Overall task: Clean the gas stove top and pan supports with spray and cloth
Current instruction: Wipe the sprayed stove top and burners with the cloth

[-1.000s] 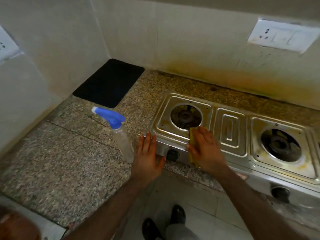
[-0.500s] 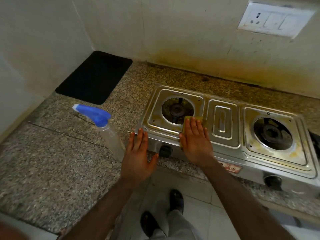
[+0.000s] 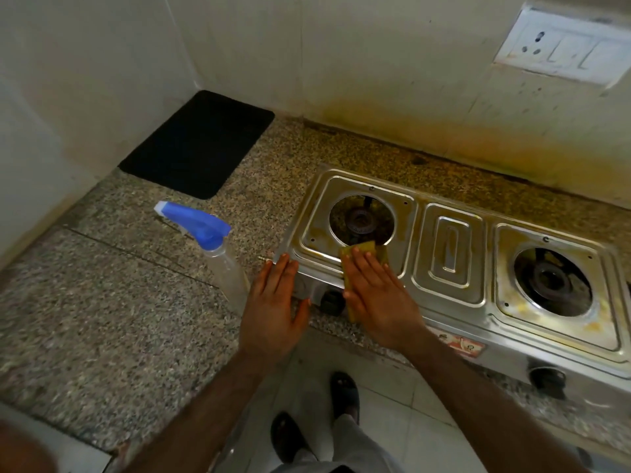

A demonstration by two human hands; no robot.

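Cloth (image 3: 364,254) has slid up from the stove (image 3: 450,254) front edge toward the left burner; right hand (image 3: 375,288) presses it flat, left hand (image 3: 273,302) spread, bracing the corner; wiping continues

A home kitchen corner: a two-burner steel gas stove (image 3: 454,264) sits on a speckled granite counter (image 3: 112,302) against grease-stained pale walls (image 3: 392,80), with a wall socket and switch plate (image 3: 560,49) above, a black mat (image 3: 198,145) in the corner, tiled floor (image 3: 392,404) below
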